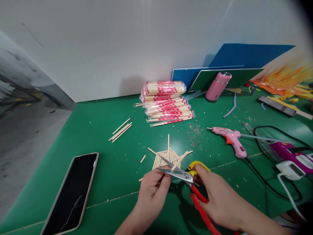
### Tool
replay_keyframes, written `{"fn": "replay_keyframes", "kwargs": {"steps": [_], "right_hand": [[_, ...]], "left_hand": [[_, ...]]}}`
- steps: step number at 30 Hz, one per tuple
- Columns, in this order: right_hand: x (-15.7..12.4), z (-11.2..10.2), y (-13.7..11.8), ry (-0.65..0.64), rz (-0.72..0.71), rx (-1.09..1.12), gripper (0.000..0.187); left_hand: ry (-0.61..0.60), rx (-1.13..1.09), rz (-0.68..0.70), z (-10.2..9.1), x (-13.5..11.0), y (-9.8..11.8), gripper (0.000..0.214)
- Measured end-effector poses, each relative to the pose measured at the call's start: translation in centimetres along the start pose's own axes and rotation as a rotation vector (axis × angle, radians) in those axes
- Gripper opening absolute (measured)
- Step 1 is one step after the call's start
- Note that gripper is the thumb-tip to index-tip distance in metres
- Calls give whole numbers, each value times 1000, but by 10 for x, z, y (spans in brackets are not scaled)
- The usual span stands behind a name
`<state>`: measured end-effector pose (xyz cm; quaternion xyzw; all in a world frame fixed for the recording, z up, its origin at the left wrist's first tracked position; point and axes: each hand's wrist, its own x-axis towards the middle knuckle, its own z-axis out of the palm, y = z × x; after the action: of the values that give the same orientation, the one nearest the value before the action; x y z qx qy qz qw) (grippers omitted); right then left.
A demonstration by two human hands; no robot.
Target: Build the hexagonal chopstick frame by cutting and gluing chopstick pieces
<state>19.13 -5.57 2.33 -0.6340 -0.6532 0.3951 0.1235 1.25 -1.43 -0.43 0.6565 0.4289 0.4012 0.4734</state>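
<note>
My right hand (212, 192) grips a pair of scissors (182, 175) with yellow and red handles, its blades parted. Between the blades runs a wooden stick (181, 160), slanting up to the right. The lower end of that stick meets the pinched fingertips of my left hand (153, 189), close to the blade tips. Just behind lies a web-like piece made of wooden sticks (158, 160), with spokes reaching outward; my hands and the scissors cover its front part. A short cut stick piece (143, 159) rests to its left.
Several loose sticks (121, 131) lie at left, behind a phone (72, 192). Wrapped chopsticks (167, 104) are piled by the wall. On the right are a pink glue gun (230, 137) with its cable, a pink bottle (218, 86) and a purple tool (290, 153). Coloured boards (227, 80) lean behind.
</note>
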Motion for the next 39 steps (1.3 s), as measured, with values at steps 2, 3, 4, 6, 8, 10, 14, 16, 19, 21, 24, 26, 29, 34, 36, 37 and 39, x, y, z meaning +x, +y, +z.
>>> {"fn": "replay_keyframes", "kwargs": {"steps": [2,3,4,6,8,10,14,16,19,21,24,26,29,34,36,37,39], "right_hand": [[2,1,1,26,1,-31,17],[3,1,1,37,2,-50,19],[3,1,0,43,5,-69,22],[4,-1,-1,41,12,-104,29],[3,-5,-3,32,8,-130,34],[3,-8,-4,29,-10,-149,35],[1,-11,-2,12,-25,-159,33],[1,-12,0,1,-28,-153,33],[0,-12,1,-14,-24,-140,34],[-1,-13,1,-33,-19,-119,32],[-3,-14,0,-65,-30,-82,24],[-4,-14,0,-67,-45,-75,18],[-6,-11,3,-60,-52,-45,16],[-2,-1,6,-18,-13,-8,14],[1,0,6,13,17,-13,15],[3,1,5,24,35,-20,19],[5,0,4,29,56,-45,28]], "left_hand": [[49,63,43,0,-1,1,13],[62,88,65,0,-1,1,13],[65,103,81,-1,-1,2,13],[35,88,88,-2,0,3,15],[-22,20,37,-4,1,3,17],[-77,-78,-56,-6,2,3,22],[-167,-348,-240,-7,3,2,26],[-216,-461,-302,-8,5,3,27],[-270,-579,-400,-8,7,4,26],[-281,-642,-457,-8,7,4,25],[-308,-679,-480,-8,7,4,28],[-329,-672,-482,-8,6,4,31],[-354,-655,-485,-8,5,4,33],[-218,-499,-400,-3,7,4,30],[-106,-366,-328,-1,7,4,26],[-65,-298,-293,-1,8,5,25],[-42,-208,-227,-1,8,5,22]]}}
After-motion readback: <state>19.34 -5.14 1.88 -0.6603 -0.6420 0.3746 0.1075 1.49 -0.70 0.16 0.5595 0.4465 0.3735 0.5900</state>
